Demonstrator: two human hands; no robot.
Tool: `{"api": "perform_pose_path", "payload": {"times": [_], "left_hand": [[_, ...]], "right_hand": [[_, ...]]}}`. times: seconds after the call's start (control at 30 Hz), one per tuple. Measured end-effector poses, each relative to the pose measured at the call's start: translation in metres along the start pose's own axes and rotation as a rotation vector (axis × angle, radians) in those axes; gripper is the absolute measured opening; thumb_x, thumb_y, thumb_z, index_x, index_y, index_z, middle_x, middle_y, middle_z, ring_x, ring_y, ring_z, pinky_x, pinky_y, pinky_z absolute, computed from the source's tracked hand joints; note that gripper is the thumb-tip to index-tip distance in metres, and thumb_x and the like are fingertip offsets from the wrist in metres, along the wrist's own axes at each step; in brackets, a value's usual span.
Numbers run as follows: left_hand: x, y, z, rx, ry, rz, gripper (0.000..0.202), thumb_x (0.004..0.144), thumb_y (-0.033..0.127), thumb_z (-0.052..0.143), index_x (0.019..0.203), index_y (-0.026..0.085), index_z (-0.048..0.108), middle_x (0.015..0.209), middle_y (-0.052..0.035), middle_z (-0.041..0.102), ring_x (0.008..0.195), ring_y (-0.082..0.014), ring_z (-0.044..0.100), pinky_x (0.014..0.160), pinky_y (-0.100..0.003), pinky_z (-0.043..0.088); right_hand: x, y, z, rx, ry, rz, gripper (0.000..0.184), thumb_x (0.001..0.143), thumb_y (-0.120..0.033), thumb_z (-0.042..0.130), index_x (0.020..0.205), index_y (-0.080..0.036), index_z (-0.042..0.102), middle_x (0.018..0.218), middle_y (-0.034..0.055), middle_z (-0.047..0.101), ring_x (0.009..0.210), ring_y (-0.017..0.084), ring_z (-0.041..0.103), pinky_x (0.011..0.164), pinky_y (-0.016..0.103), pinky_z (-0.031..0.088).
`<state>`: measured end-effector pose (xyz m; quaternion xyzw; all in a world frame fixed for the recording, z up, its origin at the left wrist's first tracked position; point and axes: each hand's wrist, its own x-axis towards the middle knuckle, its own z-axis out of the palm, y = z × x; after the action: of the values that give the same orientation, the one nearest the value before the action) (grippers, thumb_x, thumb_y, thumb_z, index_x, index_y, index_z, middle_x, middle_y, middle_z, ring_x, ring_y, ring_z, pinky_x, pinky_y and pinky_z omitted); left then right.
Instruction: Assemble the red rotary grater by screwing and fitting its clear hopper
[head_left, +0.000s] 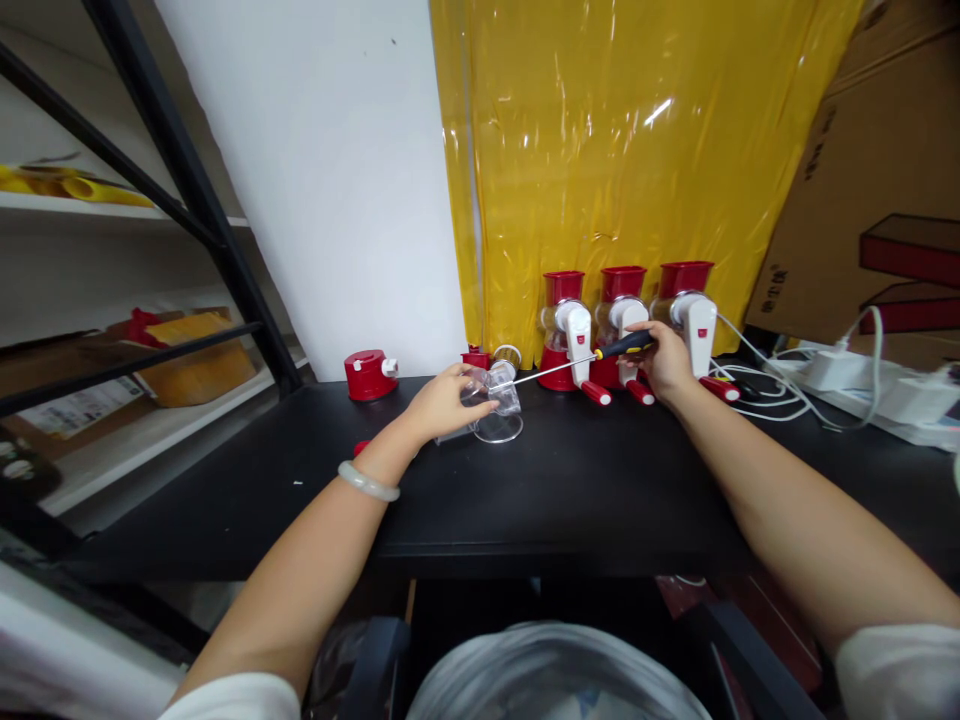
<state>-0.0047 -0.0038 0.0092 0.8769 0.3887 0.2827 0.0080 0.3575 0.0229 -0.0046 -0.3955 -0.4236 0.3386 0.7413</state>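
Two hands busy at the black table [570,490], head view.
I see the left hand [442,405] clamped on a clear plastic cup [501,408] lying sideways near the table's back edge, steadying it. The right hand [664,362] is closed round a black-and-yellow screwdriver [626,346], tip angled toward it.

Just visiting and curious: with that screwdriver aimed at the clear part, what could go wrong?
The screwdriver tip points at the clear plastic part gripped by the left hand; a slip might jab that hand. The right hand works right beside the red-and-white machines and could perhaps knock one over.
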Motion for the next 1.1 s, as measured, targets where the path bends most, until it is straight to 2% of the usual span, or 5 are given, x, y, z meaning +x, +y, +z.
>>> {"api": "perform_pose_path", "payload": {"times": [0.17, 0.37, 0.6, 0.87, 1.1], "left_hand": [[0.0, -0.001, 0.0006, 0.007, -0.006, -0.009, 0.04, 0.084, 0.055, 0.065, 0.094, 0.017, 0.073, 0.12, -0.0145, 0.062, 0.108, -0.0291, 0.063, 0.098, -0.044, 0.05], [0.0, -0.0013, 0.0008, 0.022, -0.014, -0.013, 0.041, 0.084, 0.056, 0.065, 0.094, 0.017, 0.073, 0.122, -0.0142, 0.061, 0.11, -0.0294, 0.063, 0.098, -0.044, 0.05], [-0.0002, -0.001, 0.0006, 0.03, -0.013, -0.015, 0.041, 0.084, 0.057, 0.064, 0.095, 0.019, 0.073, 0.12, -0.0134, 0.061, 0.109, -0.0288, 0.063, 0.098, -0.044, 0.051], [-0.0001, -0.0007, 0.0003, 0.011, -0.01, -0.007, 0.041, 0.084, 0.056, 0.065, 0.096, 0.017, 0.074, 0.121, -0.0142, 0.061, 0.109, -0.0294, 0.064, 0.098, -0.044, 0.05], [0.0002, -0.0001, -0.0002, 0.009, -0.009, -0.004, 0.04, 0.085, 0.055, 0.066, 0.096, 0.017, 0.073, 0.121, -0.0146, 0.062, 0.109, -0.0288, 0.063, 0.099, -0.044, 0.05]], "right_hand": [[0.0011, 0.0021, 0.0004, -0.052, 0.006, -0.045, 0.015, 0.078, -0.036, 0.055, 0.081, -0.022, 0.059, 0.048, -0.0053, 0.052, 0.034, 0.011, 0.048, 0.032, 0.022, 0.039], [0.0, 0.0025, 0.0017, -0.094, 0.003, -0.111, 0.035, 0.077, -0.057, 0.065, 0.072, -0.024, 0.053, 0.038, -0.008, 0.043, 0.028, 0.01, 0.04, 0.028, 0.022, 0.029], [0.0003, 0.0009, 0.0008, -0.014, 0.025, -0.023, 0.031, 0.086, -0.046, 0.042, 0.078, -0.022, 0.058, 0.054, -0.0004, 0.061, 0.041, 0.014, 0.057, 0.036, 0.022, 0.041], [0.0027, 0.0029, -0.0016, -0.03, -0.013, -0.065, 0.021, 0.078, -0.039, 0.055, 0.079, -0.02, 0.062, 0.046, -0.0038, 0.052, 0.035, 0.011, 0.05, 0.034, 0.022, 0.038], [0.0024, 0.0054, -0.0004, -0.076, 0.003, -0.123, 0.041, 0.079, -0.06, 0.065, 0.074, -0.022, 0.054, 0.042, -0.0079, 0.043, 0.028, 0.008, 0.039, 0.027, 0.019, 0.027]]}}
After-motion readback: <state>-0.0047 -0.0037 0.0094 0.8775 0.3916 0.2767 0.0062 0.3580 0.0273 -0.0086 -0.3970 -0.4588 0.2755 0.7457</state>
